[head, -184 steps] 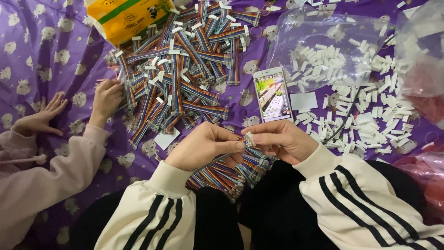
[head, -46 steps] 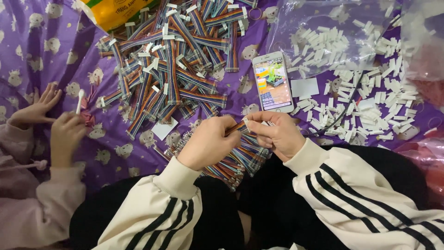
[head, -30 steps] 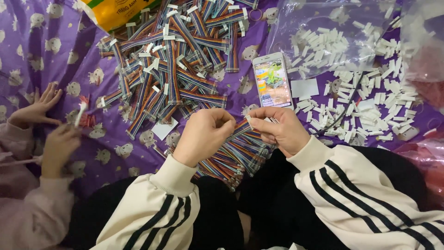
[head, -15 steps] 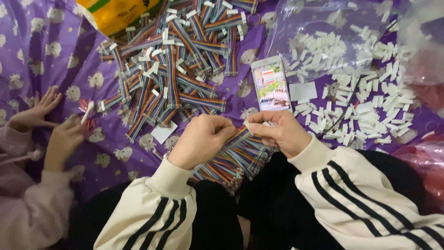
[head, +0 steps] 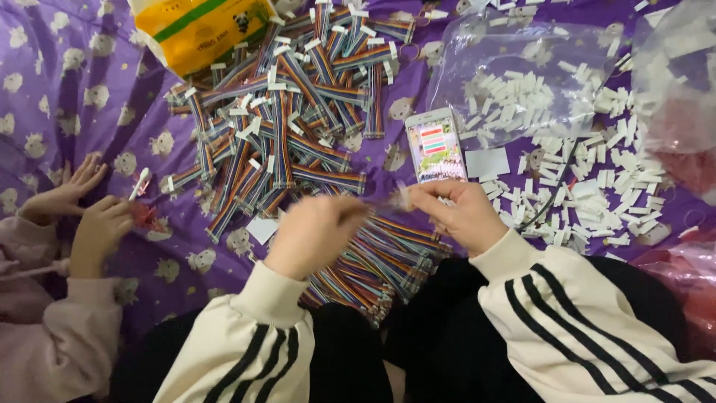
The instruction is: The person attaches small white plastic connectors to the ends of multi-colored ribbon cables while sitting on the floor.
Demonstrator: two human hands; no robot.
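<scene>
Rainbow ribbon cable (head: pixel 384 203), blurred, seems pinched between your left hand (head: pixel 313 233) and right hand (head: pixel 459 216), above a cable pile (head: pixel 380 257). At 12 o'clock lies a phone (head: pixel 435 145); at 11, a yellow packet (head: pixel 198 30); at 2, white connectors (head: pixel 597 186).

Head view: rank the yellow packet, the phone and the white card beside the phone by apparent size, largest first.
1. yellow packet, though partly cut off by the frame
2. phone
3. white card

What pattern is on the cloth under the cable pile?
Purple cloth with small pale animal figures, clearest in the head view.
</scene>
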